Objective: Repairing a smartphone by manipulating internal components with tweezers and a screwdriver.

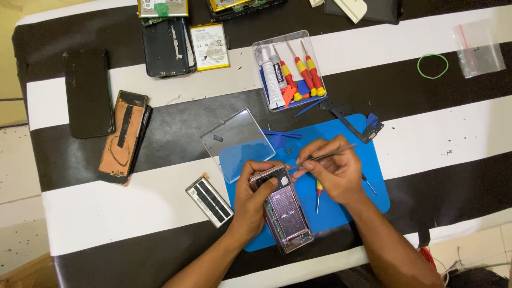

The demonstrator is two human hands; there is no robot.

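An opened phone (285, 213) with its back cover off lies on a blue work mat (352, 208). My left hand (250, 200) grips the phone's upper left side, thumb on its top. My right hand (333, 170) pinches thin metal tweezers (325, 156), whose tip reaches the phone's top edge. A red and yellow screwdriver (318, 193) lies on the mat under my right hand.
A clear plastic lid (237, 136) overlaps the mat's upper left. A clear tray (288, 69) holds screwdrivers and a glue tube. A battery (209, 200), a phone back with orange adhesive (124, 136), a dark phone (88, 92) and a green rubber band (432, 65) lie on the striped table.
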